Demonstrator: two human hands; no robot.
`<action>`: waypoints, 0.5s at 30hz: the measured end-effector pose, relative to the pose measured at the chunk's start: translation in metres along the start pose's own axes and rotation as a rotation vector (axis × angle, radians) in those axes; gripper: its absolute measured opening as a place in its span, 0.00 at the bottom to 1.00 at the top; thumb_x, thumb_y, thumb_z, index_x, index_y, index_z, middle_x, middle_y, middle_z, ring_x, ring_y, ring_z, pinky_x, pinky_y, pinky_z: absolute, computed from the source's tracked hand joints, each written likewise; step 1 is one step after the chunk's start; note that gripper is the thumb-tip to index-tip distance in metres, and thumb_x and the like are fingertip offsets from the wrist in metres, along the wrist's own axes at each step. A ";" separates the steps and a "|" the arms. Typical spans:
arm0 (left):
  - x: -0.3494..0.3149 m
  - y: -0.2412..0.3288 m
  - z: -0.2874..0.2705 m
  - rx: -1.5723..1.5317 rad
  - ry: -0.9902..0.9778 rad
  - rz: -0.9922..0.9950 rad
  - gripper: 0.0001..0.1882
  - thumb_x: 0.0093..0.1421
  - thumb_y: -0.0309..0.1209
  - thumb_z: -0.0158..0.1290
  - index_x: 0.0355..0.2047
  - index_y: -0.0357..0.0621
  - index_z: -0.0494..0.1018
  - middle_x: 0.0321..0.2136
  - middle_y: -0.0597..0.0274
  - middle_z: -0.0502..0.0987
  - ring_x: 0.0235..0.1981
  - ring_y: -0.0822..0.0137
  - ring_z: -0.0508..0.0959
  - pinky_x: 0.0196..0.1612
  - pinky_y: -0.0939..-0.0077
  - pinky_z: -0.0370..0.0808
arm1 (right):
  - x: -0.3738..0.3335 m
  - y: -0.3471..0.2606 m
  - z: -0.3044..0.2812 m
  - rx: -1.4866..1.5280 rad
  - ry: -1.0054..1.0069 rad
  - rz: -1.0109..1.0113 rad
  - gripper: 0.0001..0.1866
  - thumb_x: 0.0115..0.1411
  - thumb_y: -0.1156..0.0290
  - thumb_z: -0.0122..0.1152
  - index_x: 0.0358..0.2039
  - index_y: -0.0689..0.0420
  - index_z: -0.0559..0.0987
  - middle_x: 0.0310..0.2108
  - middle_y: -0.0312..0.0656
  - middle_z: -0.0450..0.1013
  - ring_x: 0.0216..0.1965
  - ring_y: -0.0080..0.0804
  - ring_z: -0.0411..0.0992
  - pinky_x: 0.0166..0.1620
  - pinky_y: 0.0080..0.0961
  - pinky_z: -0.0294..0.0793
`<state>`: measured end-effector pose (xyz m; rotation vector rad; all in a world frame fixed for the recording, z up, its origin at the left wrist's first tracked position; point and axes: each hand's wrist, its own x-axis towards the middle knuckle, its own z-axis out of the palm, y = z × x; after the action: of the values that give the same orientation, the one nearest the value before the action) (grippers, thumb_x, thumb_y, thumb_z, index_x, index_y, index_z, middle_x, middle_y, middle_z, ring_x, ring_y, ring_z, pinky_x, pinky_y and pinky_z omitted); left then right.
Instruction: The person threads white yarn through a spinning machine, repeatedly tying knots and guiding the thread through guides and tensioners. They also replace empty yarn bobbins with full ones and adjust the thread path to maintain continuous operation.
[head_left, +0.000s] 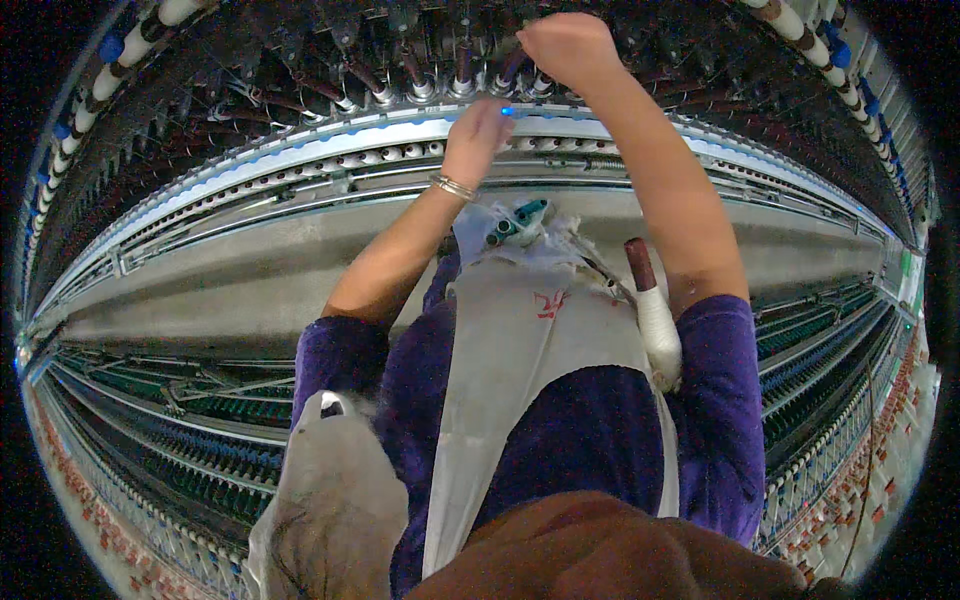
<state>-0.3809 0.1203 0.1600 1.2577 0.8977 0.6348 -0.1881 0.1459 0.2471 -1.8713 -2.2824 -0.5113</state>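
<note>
We list: left hand (480,135), blurred, its grip one we cannot tell, just below the bobbin row (414,70); dark bobbin (511,68) in that row, between both hands, long axis slanted, dark end pointing up and rightward from its pale base; right hand (572,50), curled narrow (anything inside is hidden from us).

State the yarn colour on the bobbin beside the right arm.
The yarn is white, clearest in head view.

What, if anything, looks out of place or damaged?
Nothing looks plainly damaged or spilled. Slightly odd: a white-wound bobbin and loose teal tubes sit at the pale apron, apart from the orderly row of spindles.
</note>
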 end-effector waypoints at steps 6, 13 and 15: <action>0.029 0.035 -0.003 -0.403 -0.090 -0.330 0.15 0.65 0.38 0.43 0.40 0.40 0.73 0.28 0.62 0.77 0.29 0.70 0.76 0.32 0.77 0.72 | -0.047 -0.050 -0.053 0.493 -0.295 -0.070 0.08 0.50 0.64 0.59 0.18 0.49 0.74 0.18 0.37 0.72 0.20 0.38 0.71 0.23 0.34 0.70; -0.039 0.149 -0.008 0.307 -0.308 0.342 0.12 0.64 0.36 0.44 0.35 0.43 0.75 0.23 0.66 0.72 0.25 0.69 0.70 0.32 0.73 0.69 | -0.105 -0.084 -0.062 1.307 -0.447 -0.023 0.08 0.54 0.62 0.58 0.25 0.52 0.75 0.23 0.35 0.73 0.21 0.29 0.68 0.25 0.28 0.67; -0.063 0.182 -0.019 0.595 -0.436 0.904 0.04 0.54 0.31 0.56 0.28 0.46 0.76 0.22 0.62 0.71 0.27 0.63 0.73 0.32 0.70 0.70 | -0.107 -0.062 -0.047 1.888 -0.400 0.426 0.10 0.57 0.60 0.56 0.30 0.53 0.77 0.25 0.34 0.74 0.21 0.25 0.66 0.25 0.25 0.66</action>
<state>-0.4176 0.1183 0.3493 2.2691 0.0909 0.7576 -0.2305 0.0205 0.2459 -1.1185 -1.1279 1.5678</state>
